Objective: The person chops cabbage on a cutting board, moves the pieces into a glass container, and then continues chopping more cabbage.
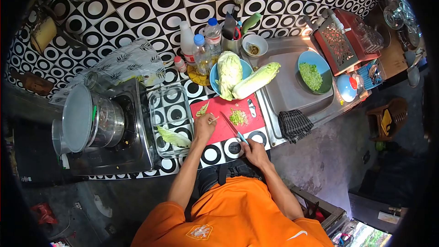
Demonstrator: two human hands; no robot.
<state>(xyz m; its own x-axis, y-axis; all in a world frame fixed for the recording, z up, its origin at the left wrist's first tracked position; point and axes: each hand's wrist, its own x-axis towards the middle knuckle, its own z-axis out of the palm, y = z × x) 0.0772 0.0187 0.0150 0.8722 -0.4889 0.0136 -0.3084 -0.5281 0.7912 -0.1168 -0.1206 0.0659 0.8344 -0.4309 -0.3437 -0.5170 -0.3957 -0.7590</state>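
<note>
My right hand (256, 152) grips a knife (241, 136) by its light blue handle, the blade pointing up and left over the red cutting board (222, 133). At the board's left side, my left hand (204, 129) is closed, pinching a small pale strip (214, 120), which looks like cabbage stem. A pile of chopped green cabbage (238, 117) lies right of the blade. Beyond my left fingers rests a small leaf piece (202, 109). Behind the board, a napa cabbage (229, 73) sits on a blue bowl (213, 78), with another napa cabbage (258, 80) leaning beside it.
Left of the board, a glass dish (153, 110) holds a cabbage leaf (173, 137). A stove (137, 148) carries a large pot (109, 126). On the right, a bowl of shredded greens (312, 77) stands at the sink (279, 93); a checked cloth (295, 126) hangs over its front edge.
</note>
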